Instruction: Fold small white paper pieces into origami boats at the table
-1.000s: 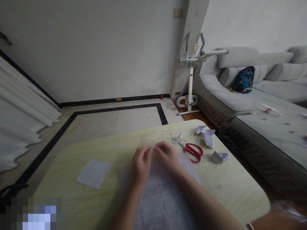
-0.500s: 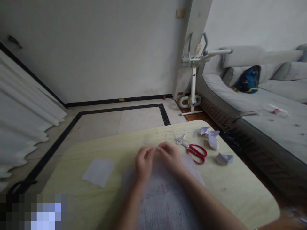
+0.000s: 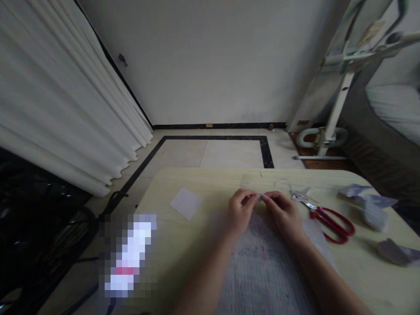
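Note:
Between the fingertips of my left hand (image 3: 241, 210) and my right hand (image 3: 285, 215) is a small whitish piece of paper (image 3: 261, 197), mostly covered by the fingers. Both hands pinch it, thumbs close together. Under my wrists lies a large thin sheet of paper (image 3: 262, 267) with lines of writing, too blurred to read. Right of my right hand are scissors (image 3: 333, 224) with red handles, their blades among thin paper scraps (image 3: 302, 193). A square of white paper (image 3: 187, 203) lies flat to the left of my left hand.
Several folded papers (image 3: 376, 215) sit on the right side of the pale wooden table (image 3: 183, 262). Beyond the table are tiled floor, a wall and white exercise equipment (image 3: 336, 109). A white curtain (image 3: 82, 100) hangs at left; a blurred-out bright object (image 3: 129, 253) is near the table's left edge.
The view has turned left, so the table and everything on it appear farther right. Both hands still pinch the small paper piece close together.

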A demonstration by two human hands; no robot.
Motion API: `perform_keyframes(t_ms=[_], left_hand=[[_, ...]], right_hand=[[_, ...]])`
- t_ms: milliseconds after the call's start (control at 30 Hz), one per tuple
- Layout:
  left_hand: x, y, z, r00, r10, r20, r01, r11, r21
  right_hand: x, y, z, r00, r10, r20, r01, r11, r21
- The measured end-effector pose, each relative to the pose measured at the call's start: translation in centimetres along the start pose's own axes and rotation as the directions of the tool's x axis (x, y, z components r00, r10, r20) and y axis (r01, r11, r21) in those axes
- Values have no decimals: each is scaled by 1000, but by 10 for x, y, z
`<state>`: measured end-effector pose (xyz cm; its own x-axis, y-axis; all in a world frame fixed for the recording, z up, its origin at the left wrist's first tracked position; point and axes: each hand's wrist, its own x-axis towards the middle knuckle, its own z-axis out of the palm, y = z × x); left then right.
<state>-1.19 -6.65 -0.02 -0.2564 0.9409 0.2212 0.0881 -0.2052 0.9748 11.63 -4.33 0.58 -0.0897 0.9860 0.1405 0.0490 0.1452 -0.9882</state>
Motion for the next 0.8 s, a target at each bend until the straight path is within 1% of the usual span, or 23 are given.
perform_keyframes(t_ms=[67, 133, 200, 500, 600, 800], left_hand=[[0, 0, 1, 999, -52, -8, 52, 998, -25], [1, 0, 0, 995, -95, -43, 94, 995, -28], [1, 1, 0, 991, -127, -42, 126, 992, -28], [1, 5, -2, 985, -170, -23, 169, 985, -39], [1, 5, -2, 981, -191, -33, 189, 980, -59], [1, 6, -2, 969, -246, -33, 240, 962, -126]], right_hand=[[0, -1, 1, 1000, -1, -7, 1, 1000, 5], [0, -1, 2, 1000, 4, 10, -4, 1000, -5], [0, -1, 2, 1000, 20, -2, -20, 1000, 4], [0, 1, 1, 999, 48, -12, -47, 998, 40], [0, 2, 1, 998, 63, -16, -61, 996, 68], [0, 0, 3, 998, 64, -23, -62, 996, 60]])
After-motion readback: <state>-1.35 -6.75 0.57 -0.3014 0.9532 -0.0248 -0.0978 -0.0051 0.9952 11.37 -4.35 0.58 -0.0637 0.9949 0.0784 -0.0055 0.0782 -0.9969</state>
